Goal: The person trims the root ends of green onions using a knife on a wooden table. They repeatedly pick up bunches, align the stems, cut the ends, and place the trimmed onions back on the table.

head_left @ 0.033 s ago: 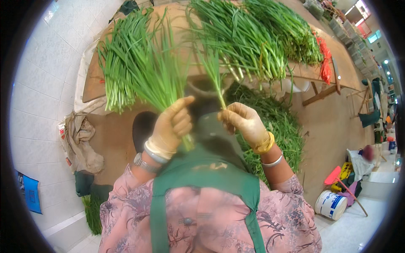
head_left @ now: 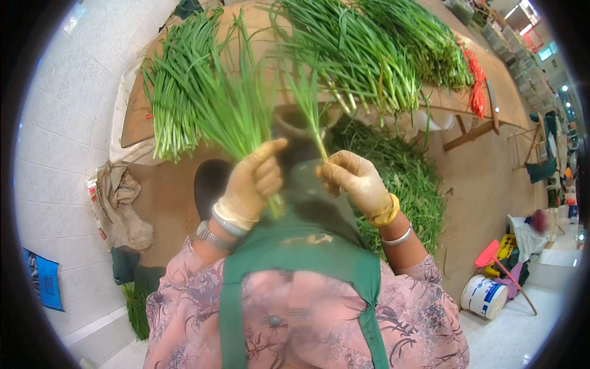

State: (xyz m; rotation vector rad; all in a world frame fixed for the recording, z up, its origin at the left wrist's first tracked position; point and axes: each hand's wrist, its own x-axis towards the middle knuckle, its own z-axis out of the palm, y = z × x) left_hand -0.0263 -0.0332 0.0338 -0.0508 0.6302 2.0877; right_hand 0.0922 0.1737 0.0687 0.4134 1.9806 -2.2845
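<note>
While the left hand [head_left: 253,181] wraps tightly around a bunch [head_left: 241,123], the right hand [head_left: 357,181] pinches a sprig [head_left: 315,125]. The sprig slants up and left, beside the bunch.

Stalk heaps [head_left: 362,67] on the table [head_left: 137,126]

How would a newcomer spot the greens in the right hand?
Start at the green apron, bottom centre. Up and right of it, the gloved right hand pinches a slim sprig of greens by its pale base. It is far thinner than the bushy bunch held in the left hand.
</note>
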